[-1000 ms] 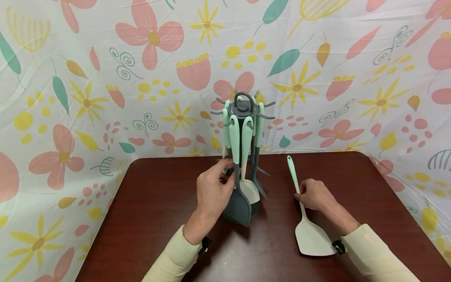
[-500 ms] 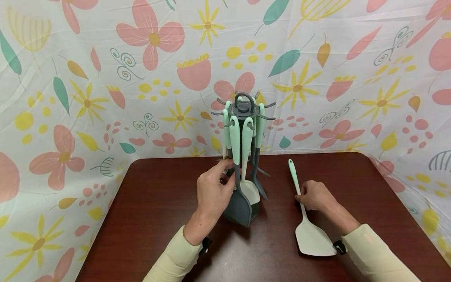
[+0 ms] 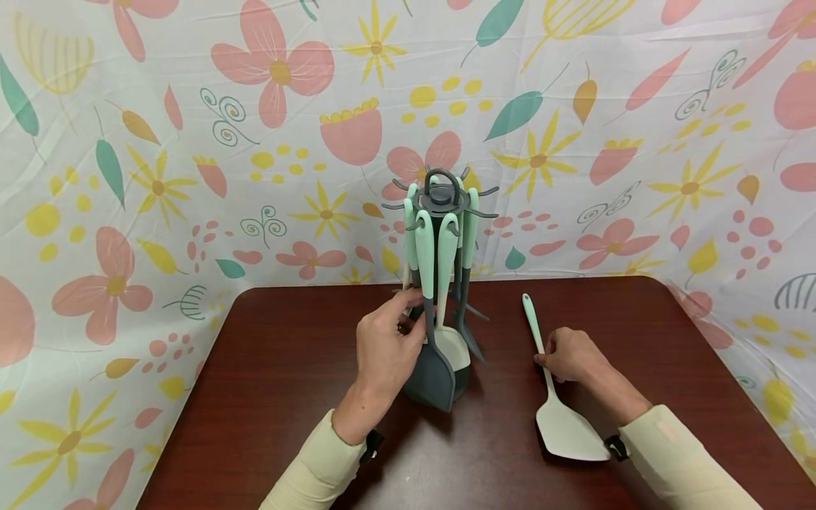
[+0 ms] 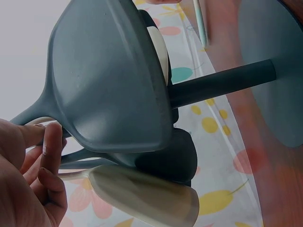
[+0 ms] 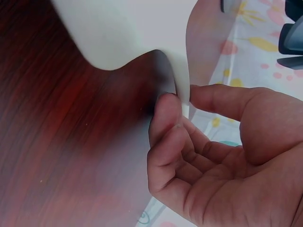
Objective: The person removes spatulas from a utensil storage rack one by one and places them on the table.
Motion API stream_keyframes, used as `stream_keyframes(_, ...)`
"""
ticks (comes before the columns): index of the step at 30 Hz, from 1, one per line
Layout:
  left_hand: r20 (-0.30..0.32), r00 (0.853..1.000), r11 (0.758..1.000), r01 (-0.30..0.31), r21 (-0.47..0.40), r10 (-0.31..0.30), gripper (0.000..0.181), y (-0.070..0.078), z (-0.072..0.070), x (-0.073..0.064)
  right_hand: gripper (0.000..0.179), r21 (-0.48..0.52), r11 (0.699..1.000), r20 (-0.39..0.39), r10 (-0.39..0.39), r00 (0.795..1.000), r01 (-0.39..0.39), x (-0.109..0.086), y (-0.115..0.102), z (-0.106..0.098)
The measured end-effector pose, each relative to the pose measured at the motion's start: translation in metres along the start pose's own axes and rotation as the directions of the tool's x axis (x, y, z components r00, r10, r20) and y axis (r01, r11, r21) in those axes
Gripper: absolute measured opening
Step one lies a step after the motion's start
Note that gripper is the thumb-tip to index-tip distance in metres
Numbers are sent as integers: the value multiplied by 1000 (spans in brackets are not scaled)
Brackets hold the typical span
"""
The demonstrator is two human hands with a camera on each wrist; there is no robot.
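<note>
A utensil stand (image 3: pixel 440 200) with a dark hook ring on top holds several hanging utensils with mint-green handles. My left hand (image 3: pixel 387 346) reaches in behind the dark grey spatula (image 3: pixel 435 374) and grips the stand, the held part mostly hidden by fingers and shafts. That spatula's broad blade fills much of the left wrist view, in front of the stand's pole (image 4: pixel 222 82). To the right, my right hand (image 3: pixel 571 354) pinches the shaft of a white spatula (image 3: pixel 569 431) between thumb and fingers. Its wide blade points toward me, low over the table; its mint handle end points away.
The dark red-brown table (image 3: pixel 287 397) has rounded far corners. Right behind it hangs a flower-patterned cloth (image 3: pixel 306 127). A white ladle (image 3: pixel 454 348) and other grey utensils hang around the stand, close to my left hand.
The white spatula's handle end has come slightly toward me, and its blade has shifted a little to the right. My left hand and the stand look unmoved.
</note>
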State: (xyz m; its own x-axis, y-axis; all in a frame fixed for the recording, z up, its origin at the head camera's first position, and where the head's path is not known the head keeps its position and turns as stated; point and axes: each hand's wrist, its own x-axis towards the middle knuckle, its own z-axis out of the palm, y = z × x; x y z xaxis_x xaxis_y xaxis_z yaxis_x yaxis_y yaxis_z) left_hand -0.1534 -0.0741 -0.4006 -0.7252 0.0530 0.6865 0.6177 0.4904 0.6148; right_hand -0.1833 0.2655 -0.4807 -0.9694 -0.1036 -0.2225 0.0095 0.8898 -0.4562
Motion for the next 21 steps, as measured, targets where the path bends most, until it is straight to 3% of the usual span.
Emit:
stream_keyframes(11, -5, 1000, 1000, -6, 1, 6, 19, 1, 0, 0, 30, 4, 1000, 13, 20, 1000, -20, -1, 0, 0)
stream_keyframes(21, -6, 1000, 1000, -8, 7, 8, 18, 0, 0, 0, 30, 9, 1000, -30, -5, 1000, 5, -2, -1, 0)
